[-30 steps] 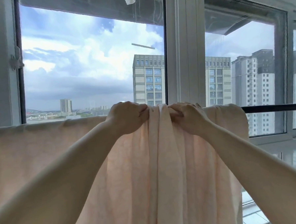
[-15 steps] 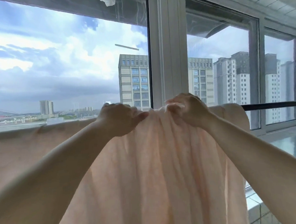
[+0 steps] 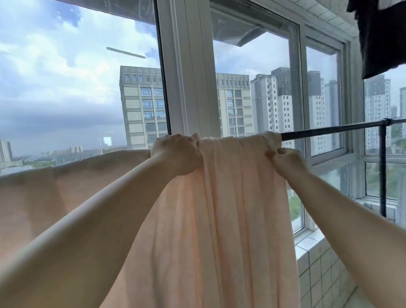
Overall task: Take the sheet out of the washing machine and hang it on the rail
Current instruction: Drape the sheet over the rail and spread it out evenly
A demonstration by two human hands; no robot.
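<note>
White window frame: broad upright post, glass panes on both sides. Left of it, cloudy sky and a beige tower block partly hidden behind the post; low city skyline further left. Right of it, grey-white high-rises through the panes. Dark garment hangs far right of the frame, high up. White tiled wall below the right-hand panes.

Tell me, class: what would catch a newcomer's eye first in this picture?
Likely the pale peach sheet, draped over the black rail and filling the lower middle. At its top edge the left hand grips a bunch of cloth at the rail, and the right hand pinches the sheet's right edge. Behind, tall buildings stand under a cloudy sky through the windows.
</note>
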